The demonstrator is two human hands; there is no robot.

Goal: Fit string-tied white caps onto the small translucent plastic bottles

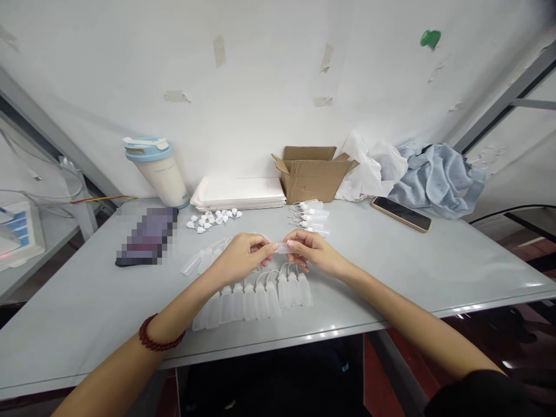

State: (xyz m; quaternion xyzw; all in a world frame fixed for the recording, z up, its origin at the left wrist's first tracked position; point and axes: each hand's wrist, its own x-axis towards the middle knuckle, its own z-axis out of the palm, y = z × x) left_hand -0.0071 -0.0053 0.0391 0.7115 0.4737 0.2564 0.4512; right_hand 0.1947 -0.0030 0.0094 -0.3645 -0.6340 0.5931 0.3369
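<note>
Between my two hands, above the grey table (347, 289), is a small translucent plastic bottle (283, 248). My left hand (245, 255) pinches its left end, and my right hand (315, 252) grips its right end. Fingers cover much of the bottle. Below my hands, a row of similar translucent bottles (249, 304) with thin white loops lies on the table. More bottles (191, 266) lie partly behind my left hand. Several small white caps (208, 220) with thin tips are scattered beyond it. Capped bottles (315, 217) lie in a group beyond my right hand.
Along the wall stand a blue-lidded tumbler (163, 176), a stack of white sheets (243, 194), an open cardboard box (310, 179), a white plastic bag (369, 168) and a bunched blue cloth (438, 179). One phone (402, 214) lies at right; a blurred dark object (150, 237) at left.
</note>
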